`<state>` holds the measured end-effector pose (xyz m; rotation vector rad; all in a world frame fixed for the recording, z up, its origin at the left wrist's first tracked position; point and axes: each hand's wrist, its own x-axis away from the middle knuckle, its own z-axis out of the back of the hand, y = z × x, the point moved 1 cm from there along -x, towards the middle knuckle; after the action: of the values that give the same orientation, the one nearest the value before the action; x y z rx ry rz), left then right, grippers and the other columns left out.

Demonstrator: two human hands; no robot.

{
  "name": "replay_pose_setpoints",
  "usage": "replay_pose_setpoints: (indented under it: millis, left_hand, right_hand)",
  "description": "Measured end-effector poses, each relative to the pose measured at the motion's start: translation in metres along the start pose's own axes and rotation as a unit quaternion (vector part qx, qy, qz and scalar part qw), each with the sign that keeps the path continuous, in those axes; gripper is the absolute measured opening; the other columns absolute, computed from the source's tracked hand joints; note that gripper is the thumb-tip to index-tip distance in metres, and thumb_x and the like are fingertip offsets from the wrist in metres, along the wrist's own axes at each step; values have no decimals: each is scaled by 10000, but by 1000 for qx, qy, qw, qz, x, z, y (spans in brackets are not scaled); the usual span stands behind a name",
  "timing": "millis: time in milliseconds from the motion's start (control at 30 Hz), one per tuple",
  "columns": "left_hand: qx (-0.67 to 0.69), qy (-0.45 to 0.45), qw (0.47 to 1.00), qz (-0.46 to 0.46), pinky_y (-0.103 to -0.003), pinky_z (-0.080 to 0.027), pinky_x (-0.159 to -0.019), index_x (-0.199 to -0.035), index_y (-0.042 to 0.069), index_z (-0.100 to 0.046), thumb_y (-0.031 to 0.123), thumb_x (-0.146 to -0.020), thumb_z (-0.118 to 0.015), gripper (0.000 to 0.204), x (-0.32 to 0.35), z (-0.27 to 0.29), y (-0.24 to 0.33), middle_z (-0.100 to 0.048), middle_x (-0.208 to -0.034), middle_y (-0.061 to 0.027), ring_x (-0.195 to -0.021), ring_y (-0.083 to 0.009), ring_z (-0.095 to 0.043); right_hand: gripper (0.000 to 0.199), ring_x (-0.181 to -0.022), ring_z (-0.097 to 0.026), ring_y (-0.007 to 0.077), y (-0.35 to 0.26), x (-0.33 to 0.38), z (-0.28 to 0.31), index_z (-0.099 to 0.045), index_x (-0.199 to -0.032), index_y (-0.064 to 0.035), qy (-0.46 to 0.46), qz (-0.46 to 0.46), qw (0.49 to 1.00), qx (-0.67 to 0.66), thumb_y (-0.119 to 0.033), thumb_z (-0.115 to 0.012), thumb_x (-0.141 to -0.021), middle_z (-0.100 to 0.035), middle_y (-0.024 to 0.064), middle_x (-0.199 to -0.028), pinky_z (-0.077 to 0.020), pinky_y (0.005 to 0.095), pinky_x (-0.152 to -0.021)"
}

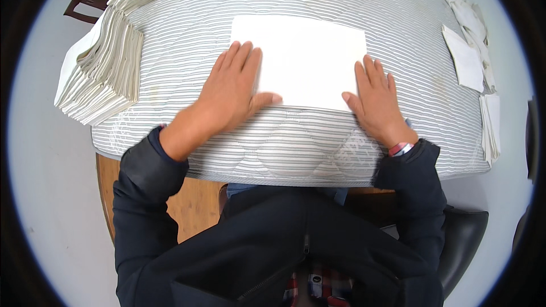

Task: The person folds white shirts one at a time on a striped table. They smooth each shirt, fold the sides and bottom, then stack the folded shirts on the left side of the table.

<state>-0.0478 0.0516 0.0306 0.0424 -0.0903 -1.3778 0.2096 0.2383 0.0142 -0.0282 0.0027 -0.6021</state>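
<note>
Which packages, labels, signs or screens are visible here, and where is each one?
None of these are in view: no package, label, sign or screen.
What is there is plain white cloth: one folded piece under both hands, a stack at the left, loose pieces at the right.

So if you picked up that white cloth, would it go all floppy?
Probably floppy: the white cloth lies flat and thin under the left hand and right hand. Likely light too. It probably won't slide easily, since the striped padded mat looks soft.
</note>
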Motion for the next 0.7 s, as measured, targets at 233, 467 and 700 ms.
replay_pose_setpoints:
  millis: [233, 467, 700]
  left_hand:
    - [87, 165, 980, -62, -544, -287, -1257, -1549, -95, -383, 378, -1092, -532, 674, -117, 7, 2, -392, -1605, -327, -1532, -495, -309]
    - [47, 127, 991, 19, -497, -157, -1310, -1597, -81, -320, 503, -1077, -466, 795, -104, -39, -14, -293, -1679, -291, -1601, -416, -192]
    - [-4, 120, 991, 56, -497, -134, -1310, -1602, -96, -298, 576, -1064, -461, 876, -83, -37, -25, -291, -1678, -298, -1607, -421, -169]
  right_hand:
    - [567, -1538, -311, 440, -29, -108, 22, -411, -1519, 77, 120, 120, 980, -107, -269, -500, -1078, -369, 290, -1625, -273, 580, -1242]
    - [721, -1596, -203, 403, -25, -109, -32, -323, -1592, 82, 52, 52, 992, -102, -427, -442, -1095, -265, 285, -1689, -185, 496, -1295]
    - [863, -1612, -150, 406, 16, -94, -44, -271, -1619, 78, 56, 17, 994, -88, -568, -437, -1073, -217, 286, -1708, -117, 484, -1312]
